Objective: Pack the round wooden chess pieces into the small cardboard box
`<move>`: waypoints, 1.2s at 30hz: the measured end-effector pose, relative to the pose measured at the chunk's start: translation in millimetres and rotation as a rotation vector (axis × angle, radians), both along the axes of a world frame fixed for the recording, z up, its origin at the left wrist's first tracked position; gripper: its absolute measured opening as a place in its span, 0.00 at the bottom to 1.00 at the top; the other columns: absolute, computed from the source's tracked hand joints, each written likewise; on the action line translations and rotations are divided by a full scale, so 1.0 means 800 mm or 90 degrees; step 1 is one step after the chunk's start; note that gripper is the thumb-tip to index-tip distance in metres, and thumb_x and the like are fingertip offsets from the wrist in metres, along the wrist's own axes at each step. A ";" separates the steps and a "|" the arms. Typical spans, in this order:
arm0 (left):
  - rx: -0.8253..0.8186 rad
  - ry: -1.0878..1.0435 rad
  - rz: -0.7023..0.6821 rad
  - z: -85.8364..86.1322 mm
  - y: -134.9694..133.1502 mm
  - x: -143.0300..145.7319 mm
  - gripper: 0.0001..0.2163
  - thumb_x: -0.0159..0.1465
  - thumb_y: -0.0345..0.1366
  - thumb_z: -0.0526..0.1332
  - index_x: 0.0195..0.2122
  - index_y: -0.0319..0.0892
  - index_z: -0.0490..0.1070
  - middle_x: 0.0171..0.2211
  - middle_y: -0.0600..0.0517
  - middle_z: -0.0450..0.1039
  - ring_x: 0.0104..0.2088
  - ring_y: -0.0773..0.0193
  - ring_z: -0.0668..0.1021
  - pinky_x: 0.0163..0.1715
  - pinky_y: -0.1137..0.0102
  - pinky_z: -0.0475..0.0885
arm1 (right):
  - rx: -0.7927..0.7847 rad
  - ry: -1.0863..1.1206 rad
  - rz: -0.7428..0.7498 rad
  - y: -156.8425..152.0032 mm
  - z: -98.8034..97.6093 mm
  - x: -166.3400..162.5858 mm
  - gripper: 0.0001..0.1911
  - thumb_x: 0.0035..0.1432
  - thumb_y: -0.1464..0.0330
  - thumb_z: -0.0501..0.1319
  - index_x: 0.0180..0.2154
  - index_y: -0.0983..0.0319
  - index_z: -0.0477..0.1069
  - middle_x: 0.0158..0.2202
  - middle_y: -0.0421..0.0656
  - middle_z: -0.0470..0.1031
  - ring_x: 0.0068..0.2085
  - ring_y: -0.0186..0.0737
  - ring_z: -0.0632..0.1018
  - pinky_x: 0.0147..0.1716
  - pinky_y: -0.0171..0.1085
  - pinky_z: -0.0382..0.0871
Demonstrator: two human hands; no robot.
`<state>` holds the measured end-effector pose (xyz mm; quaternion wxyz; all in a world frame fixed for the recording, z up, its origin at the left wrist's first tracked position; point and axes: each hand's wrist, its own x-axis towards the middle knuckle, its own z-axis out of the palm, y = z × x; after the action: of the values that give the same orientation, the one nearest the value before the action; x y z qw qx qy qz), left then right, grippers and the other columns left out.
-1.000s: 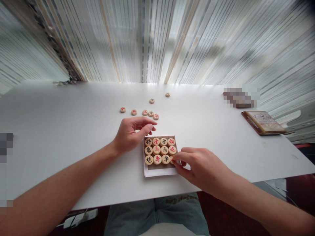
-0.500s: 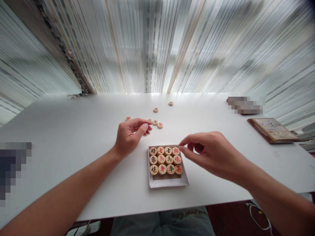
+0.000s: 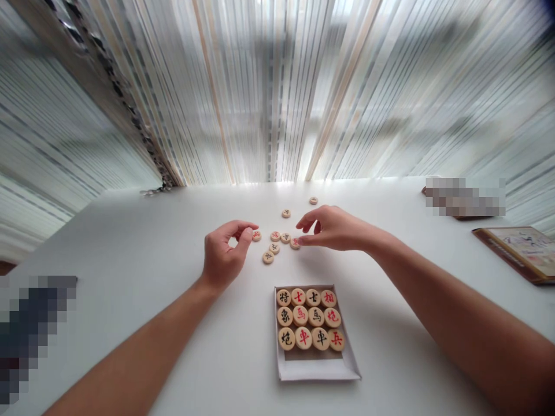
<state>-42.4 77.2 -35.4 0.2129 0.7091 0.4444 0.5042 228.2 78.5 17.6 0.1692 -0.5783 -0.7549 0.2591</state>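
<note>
A shallow white box (image 3: 318, 370) lies on the white table (image 3: 130, 260) in front of me, with several round wooden chess pieces (image 3: 310, 318) in rows, marked in red and black. Beyond it, several loose pieces (image 3: 280, 237) are scattered. My left hand (image 3: 223, 254) is curled, thumb and forefinger pinched together right beside the leftmost loose piece (image 3: 256, 236); whether anything is between them is hidden. My right hand (image 3: 333, 228) reaches over the loose pieces with thumb and fingers apart, its fingertips at the rightmost piece of the cluster (image 3: 295, 243).
Two single pieces (image 3: 286, 213) (image 3: 313, 200) lie farther back. A brown-edged book or lid (image 3: 520, 251) rests at the right edge of the table. Pixelated patches sit at the far right (image 3: 463, 199) and near left (image 3: 34, 318). Vertical blinds hang behind the table.
My right hand left the box and reached forward to the loose pieces. My left hand also went forward to them. Two far-left loose pieces are no longer there, and two now lie below the cluster.
</note>
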 end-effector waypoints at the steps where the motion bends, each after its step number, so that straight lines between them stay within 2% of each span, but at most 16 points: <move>1: 0.007 0.009 -0.010 0.000 -0.002 0.002 0.10 0.69 0.35 0.62 0.38 0.42 0.85 0.32 0.49 0.85 0.31 0.60 0.82 0.36 0.67 0.77 | -0.011 -0.005 0.014 -0.001 -0.005 0.003 0.19 0.56 0.58 0.74 0.46 0.62 0.86 0.43 0.48 0.87 0.39 0.45 0.83 0.34 0.39 0.74; 3: 0.023 0.029 -0.045 0.000 -0.008 0.006 0.09 0.68 0.34 0.62 0.37 0.41 0.84 0.31 0.49 0.85 0.29 0.61 0.81 0.33 0.68 0.75 | -0.032 -0.010 0.038 -0.004 -0.013 0.007 0.19 0.57 0.59 0.73 0.47 0.62 0.86 0.44 0.48 0.87 0.38 0.44 0.84 0.34 0.39 0.74; 7: 0.051 0.085 -0.168 -0.001 -0.021 0.016 0.08 0.66 0.31 0.64 0.33 0.41 0.83 0.23 0.53 0.80 0.18 0.68 0.71 0.21 0.72 0.66 | -0.050 0.010 0.048 -0.004 -0.023 0.007 0.20 0.57 0.59 0.73 0.48 0.62 0.85 0.40 0.46 0.86 0.36 0.42 0.83 0.34 0.38 0.75; 11: 0.071 0.129 -0.244 0.001 -0.031 0.020 0.08 0.66 0.29 0.62 0.32 0.41 0.81 0.23 0.53 0.79 0.18 0.69 0.68 0.20 0.73 0.65 | -0.013 0.027 0.048 -0.004 -0.034 -0.002 0.17 0.59 0.59 0.71 0.46 0.62 0.85 0.36 0.44 0.84 0.34 0.41 0.82 0.34 0.38 0.74; 14: 0.075 0.144 -0.267 0.002 -0.033 0.021 0.09 0.66 0.28 0.62 0.31 0.40 0.80 0.21 0.54 0.75 0.18 0.70 0.68 0.20 0.73 0.64 | 0.063 0.056 0.021 -0.004 -0.047 -0.011 0.19 0.60 0.59 0.71 0.49 0.64 0.84 0.39 0.46 0.83 0.34 0.41 0.81 0.37 0.40 0.75; 16: 0.075 0.147 -0.269 0.001 -0.031 0.021 0.09 0.67 0.27 0.61 0.31 0.40 0.79 0.21 0.54 0.75 0.18 0.70 0.67 0.20 0.73 0.63 | 0.123 0.075 0.015 -0.004 -0.057 -0.019 0.23 0.62 0.59 0.70 0.55 0.65 0.82 0.44 0.49 0.82 0.37 0.43 0.81 0.41 0.42 0.76; 19: 0.077 0.150 -0.269 -0.001 -0.030 0.022 0.09 0.67 0.27 0.61 0.31 0.39 0.79 0.21 0.54 0.75 0.19 0.71 0.67 0.20 0.74 0.63 | 0.188 0.085 0.045 0.000 -0.074 -0.034 0.25 0.67 0.62 0.66 0.62 0.64 0.78 0.52 0.54 0.78 0.47 0.49 0.82 0.49 0.48 0.77; 22: 0.080 0.156 -0.266 -0.004 -0.031 0.022 0.09 0.67 0.27 0.61 0.31 0.38 0.79 0.21 0.55 0.75 0.19 0.71 0.67 0.21 0.74 0.63 | 0.240 0.081 0.082 0.003 -0.087 -0.045 0.24 0.69 0.67 0.63 0.64 0.63 0.77 0.55 0.55 0.76 0.56 0.56 0.78 0.58 0.54 0.75; 25: 0.084 0.162 -0.235 -0.003 -0.031 0.021 0.10 0.67 0.28 0.61 0.29 0.39 0.79 0.21 0.56 0.74 0.19 0.71 0.67 0.21 0.74 0.63 | 0.251 0.073 0.113 0.004 -0.093 -0.047 0.22 0.69 0.71 0.61 0.62 0.63 0.78 0.55 0.56 0.76 0.56 0.58 0.76 0.59 0.56 0.74; 28: 0.083 0.158 -0.144 0.000 -0.023 0.016 0.11 0.69 0.29 0.62 0.30 0.39 0.80 0.21 0.54 0.74 0.21 0.69 0.68 0.24 0.72 0.64 | 0.249 0.074 0.137 0.003 -0.093 -0.043 0.20 0.70 0.72 0.60 0.60 0.62 0.79 0.54 0.55 0.76 0.56 0.58 0.75 0.58 0.57 0.75; 32: 0.009 0.199 0.057 0.004 0.000 0.001 0.07 0.66 0.32 0.64 0.38 0.41 0.84 0.31 0.52 0.81 0.25 0.66 0.73 0.31 0.69 0.70 | 0.247 0.075 0.148 0.001 -0.091 -0.040 0.19 0.69 0.73 0.60 0.59 0.62 0.80 0.54 0.55 0.76 0.55 0.58 0.76 0.58 0.58 0.75; 36: -0.014 0.210 0.126 0.006 0.022 -0.019 0.13 0.63 0.29 0.61 0.44 0.40 0.84 0.35 0.51 0.80 0.27 0.64 0.73 0.33 0.67 0.72 | 0.247 0.107 0.128 -0.001 -0.090 -0.036 0.21 0.68 0.73 0.60 0.60 0.63 0.77 0.55 0.56 0.77 0.56 0.58 0.78 0.57 0.56 0.76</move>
<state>-57.7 95.0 -30.8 0.0943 0.7327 0.5460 0.3950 199.5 77.7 -54.7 0.3126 -0.4335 -0.8276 0.1717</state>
